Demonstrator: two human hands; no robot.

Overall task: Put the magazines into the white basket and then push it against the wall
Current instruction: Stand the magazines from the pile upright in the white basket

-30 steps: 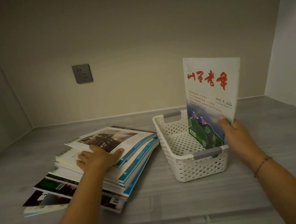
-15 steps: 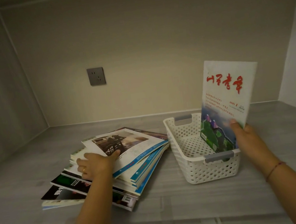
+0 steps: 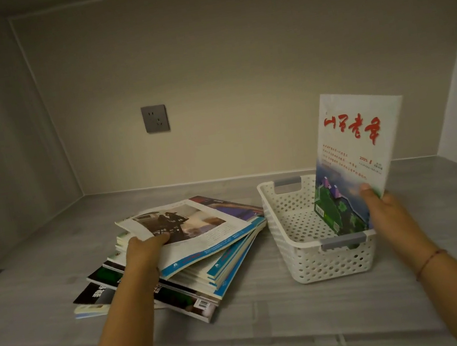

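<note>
My right fingers [image 3: 368, 192] pinch one magazine [image 3: 360, 147] upright in the white basket [image 3: 323, 259]; my left fingers [image 3: 158, 238] grip the pile's [image 3: 223, 265] top copy [image 3: 194, 228] (the rest and the push remain).

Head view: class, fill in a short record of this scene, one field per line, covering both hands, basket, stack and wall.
left hand: grips the top magazine, raising its near edge
right hand: holds the red-titled magazine upright, lower end inside the basket
white basket: no other magazine visible inside; apart from the back wall
stack: left of basket
socket: on back wall
</note>
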